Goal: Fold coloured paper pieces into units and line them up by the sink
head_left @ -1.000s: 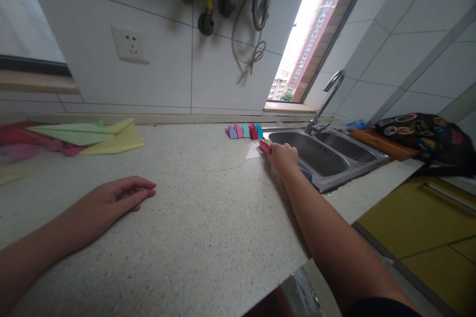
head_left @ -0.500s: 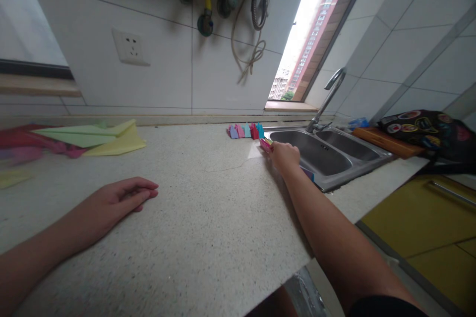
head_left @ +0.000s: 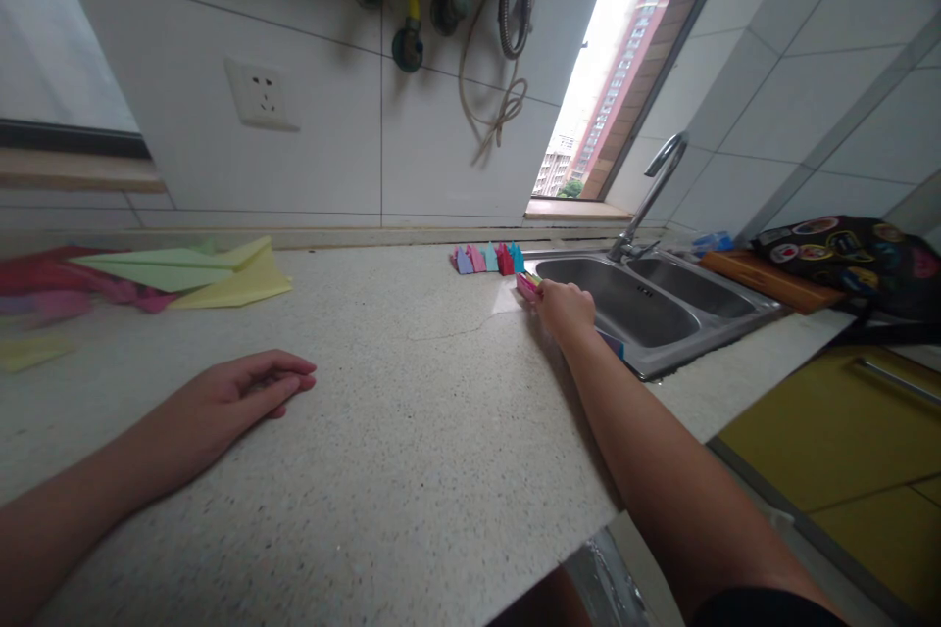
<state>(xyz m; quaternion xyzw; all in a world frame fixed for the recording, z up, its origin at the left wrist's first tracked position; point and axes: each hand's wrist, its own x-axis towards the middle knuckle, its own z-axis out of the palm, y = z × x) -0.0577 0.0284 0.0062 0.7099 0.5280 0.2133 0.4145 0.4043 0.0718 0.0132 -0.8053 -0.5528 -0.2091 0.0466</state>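
My left hand (head_left: 227, 402) rests on its side on the speckled countertop (head_left: 368, 431), fingers loosely extended with the thumb close to them; nothing shows in it. Reaching far forward, my right hand (head_left: 565, 309) has its fingers closed on a small pink folded paper piece (head_left: 524, 287) by the sink's left rim. Bits of yellow and green show beside that piece, and the fingertips are partly hidden. Just beyond it stands a row of small folded paper pieces (head_left: 487, 260) in purple, pink, light blue, red and teal. Something blue-purple (head_left: 613, 344) peeks out behind my right wrist.
At left lie paper planes (head_left: 227, 276) in green, yellow and red, blurred at the edge. To the right is a double steel sink (head_left: 654, 328) with a faucet (head_left: 658, 186). Beyond it are a wooden board (head_left: 768, 282) and a dark patterned bag (head_left: 853, 255). The counter's front edge runs below my right arm.
The view has shifted very slightly. Both hands and the paper pieces keep nearly the same positions.
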